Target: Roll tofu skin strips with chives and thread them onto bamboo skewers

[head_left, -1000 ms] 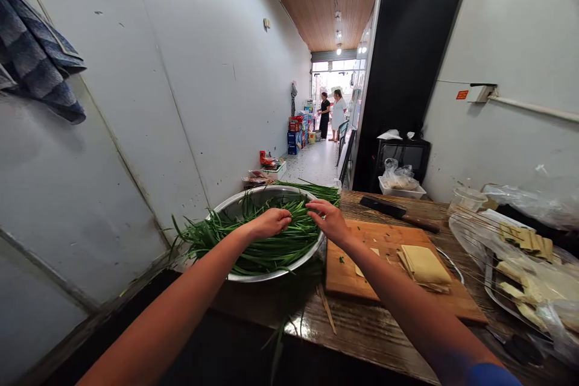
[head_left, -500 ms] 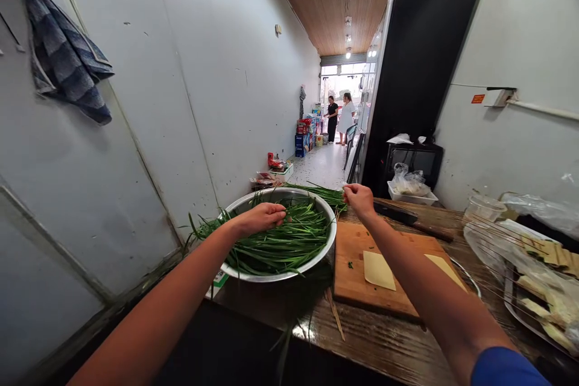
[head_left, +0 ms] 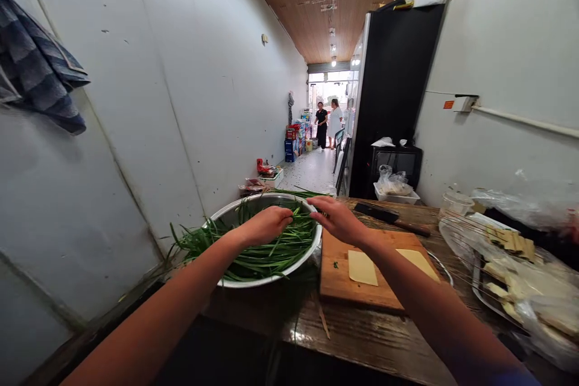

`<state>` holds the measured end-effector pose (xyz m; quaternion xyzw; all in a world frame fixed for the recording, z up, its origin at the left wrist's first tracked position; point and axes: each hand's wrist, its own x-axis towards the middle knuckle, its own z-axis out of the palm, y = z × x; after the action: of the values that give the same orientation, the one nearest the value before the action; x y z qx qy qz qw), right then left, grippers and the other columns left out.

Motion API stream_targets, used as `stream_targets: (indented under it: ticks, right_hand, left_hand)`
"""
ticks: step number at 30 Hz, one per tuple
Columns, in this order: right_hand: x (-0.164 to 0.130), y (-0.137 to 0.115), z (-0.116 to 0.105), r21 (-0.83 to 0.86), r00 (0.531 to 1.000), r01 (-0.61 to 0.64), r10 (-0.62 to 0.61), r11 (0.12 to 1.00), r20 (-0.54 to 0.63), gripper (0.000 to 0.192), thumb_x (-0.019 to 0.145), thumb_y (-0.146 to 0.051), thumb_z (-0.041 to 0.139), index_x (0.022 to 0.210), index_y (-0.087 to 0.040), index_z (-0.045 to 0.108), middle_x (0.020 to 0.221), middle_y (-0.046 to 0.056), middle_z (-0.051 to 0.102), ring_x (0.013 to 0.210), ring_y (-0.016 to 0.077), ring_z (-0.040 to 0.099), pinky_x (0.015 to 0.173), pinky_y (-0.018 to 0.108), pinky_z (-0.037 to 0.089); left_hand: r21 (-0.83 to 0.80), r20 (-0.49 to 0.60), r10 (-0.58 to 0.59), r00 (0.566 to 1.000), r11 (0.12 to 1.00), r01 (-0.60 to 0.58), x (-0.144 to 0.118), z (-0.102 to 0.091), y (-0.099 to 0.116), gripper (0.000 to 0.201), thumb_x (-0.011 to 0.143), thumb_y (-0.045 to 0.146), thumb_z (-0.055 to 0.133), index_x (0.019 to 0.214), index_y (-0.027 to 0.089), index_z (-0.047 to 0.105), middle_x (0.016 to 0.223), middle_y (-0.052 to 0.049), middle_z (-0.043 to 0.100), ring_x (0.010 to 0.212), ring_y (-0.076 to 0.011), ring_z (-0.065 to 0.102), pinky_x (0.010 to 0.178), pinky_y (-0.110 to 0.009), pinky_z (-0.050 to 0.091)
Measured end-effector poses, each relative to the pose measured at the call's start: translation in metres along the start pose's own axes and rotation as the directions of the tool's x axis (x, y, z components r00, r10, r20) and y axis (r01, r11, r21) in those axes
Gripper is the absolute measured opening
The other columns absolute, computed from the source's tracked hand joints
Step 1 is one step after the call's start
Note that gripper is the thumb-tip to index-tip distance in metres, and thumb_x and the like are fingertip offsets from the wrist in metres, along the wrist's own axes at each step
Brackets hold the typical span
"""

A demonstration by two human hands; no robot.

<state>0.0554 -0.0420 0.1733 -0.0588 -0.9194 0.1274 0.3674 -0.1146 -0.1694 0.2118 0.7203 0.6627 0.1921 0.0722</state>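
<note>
While a blue checked towel [head_left: 38, 87] hangs on the wall at the upper left of the frame, the left forearm runs up from the lower left edge toward the centre. The left hand [head_left: 266, 224] lies palm down on the green chives [head_left: 257, 247], fingers curled over a few stalks near the far rim. Those chives fill the steel bowl [head_left: 235, 212] standing on the wooden bench [head_left: 362, 338] just left of centre, their tips spilling over its left rim. The right hand [head_left: 339, 220] hovers palm down at the bowl's right rim, fingers bent and pointing left toward the other hand; whether it pinches any stalk I cannot tell. Its forearm crosses the cutting board [head_left: 339, 277], where pale tofu sheets [head_left: 362, 267] lie flat. A cleaver [head_left: 389, 218] rests beyond the board. At the right edge, skewered tofu [head_left: 511, 241] sits under plastic film.
</note>
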Motion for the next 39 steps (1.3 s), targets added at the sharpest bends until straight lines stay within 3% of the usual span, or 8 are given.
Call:
stream_targets:
  ticks: [2,5,9,15,24,30,34,39]
  right_hand:
    - [-0.007,-0.014,-0.023,-0.262,0.994,0.076,-0.055,0.962,0.090,0.022,0.087,-0.027,0.052,0.105,-0.021,0.063,0.103,0.009,0.060,0.101,0.0215,0.049,0.087,0.035,0.039]
    - [-0.018,-0.025,-0.047,-0.539,0.985,0.099,-0.006,0.836,0.172,0.019,0.088,-0.029,0.050,0.091,-0.018,0.066,0.089,0.010,0.060,0.092,0.0221,0.047,0.080,0.034,0.037]
    - [-0.034,-0.017,-0.078,-0.623,0.956,0.133,0.065,0.771,0.285,0.021,0.089,-0.022,0.048,0.082,-0.015,0.067,0.080,0.009,0.061,0.082,0.0191,0.049,0.073,0.030,0.034]
    - [-0.060,0.000,-0.121,-0.655,0.935,0.078,0.173,0.751,0.310,0.022,0.086,-0.014,0.049,0.076,-0.013,0.068,0.079,0.009,0.064,0.076,0.0176,0.054,0.064,0.027,0.033]
    - [-0.068,0.002,-0.139,-0.593,0.913,-0.086,0.302,0.800,0.275,0.018,0.080,-0.030,0.059,0.085,-0.019,0.073,0.078,0.008,0.067,0.071,0.0185,0.059,0.059,0.026,0.034]
    - [-0.055,0.016,-0.147,-0.564,0.824,-0.180,0.436,0.806,0.361,0.014,0.071,-0.029,0.066,0.066,-0.019,0.073,0.057,0.003,0.063,0.054,0.0115,0.052,0.050,0.023,0.028]
    - [-0.058,0.028,-0.157,-0.387,0.797,-0.293,0.447,0.874,0.405,0.011,0.068,-0.024,0.065,0.064,-0.017,0.073,0.047,-0.003,0.055,0.046,0.0069,0.042,0.047,0.021,0.026]
    - [-0.072,0.039,-0.162,-0.090,0.761,-0.521,0.509,0.849,0.403,0.018,0.065,-0.028,0.064,0.071,-0.015,0.073,0.046,-0.005,0.053,0.045,0.0059,0.041,0.045,0.019,0.028]
  left_hand:
    - [0.039,0.004,0.048,0.999,0.998,-0.048,0.013,0.006,0.020,0.025,0.082,0.025,0.041,0.070,0.015,0.061,0.069,-0.004,0.059,0.066,-0.0151,0.048,0.064,-0.024,0.034]
    - [0.046,0.036,0.118,0.992,0.992,-0.120,0.035,0.017,0.050,0.025,0.081,0.024,0.042,0.070,0.015,0.063,0.071,-0.005,0.061,0.067,-0.0157,0.049,0.066,-0.024,0.035]
    - [-0.101,0.104,0.136,0.985,0.987,-0.125,0.062,0.032,0.082,0.026,0.081,0.028,0.045,0.074,0.014,0.065,0.065,-0.002,0.057,0.061,-0.0134,0.046,0.061,-0.024,0.034]
    - [-0.425,0.312,0.053,0.949,0.901,0.089,0.086,0.049,0.101,0.043,0.080,0.049,0.044,0.082,0.011,0.063,0.056,0.003,0.043,0.046,-0.0070,0.031,0.045,-0.022,0.025]
    - [-0.256,0.212,0.085,0.974,0.966,-0.029,0.115,0.068,0.131,0.025,0.070,0.031,0.051,0.072,0.013,0.068,0.055,0.002,0.052,0.049,-0.0085,0.039,0.047,-0.021,0.029]
    - [-0.261,0.220,0.089,0.971,0.965,-0.029,0.124,0.069,0.143,0.020,0.067,0.028,0.052,0.064,0.013,0.065,0.052,0.002,0.053,0.047,-0.0084,0.041,0.046,-0.021,0.029]
    - [-0.348,0.288,0.138,0.948,0.937,-0.031,0.123,0.064,0.138,0.031,0.071,0.042,0.055,0.062,0.013,0.062,0.049,0.002,0.052,0.045,-0.0080,0.041,0.043,-0.021,0.028]
    - [-0.427,0.216,0.145,0.966,0.903,-0.040,0.119,0.067,0.126,0.041,0.068,0.052,0.058,0.069,0.012,0.066,0.051,0.002,0.051,0.045,-0.0066,0.035,0.043,-0.020,0.025]
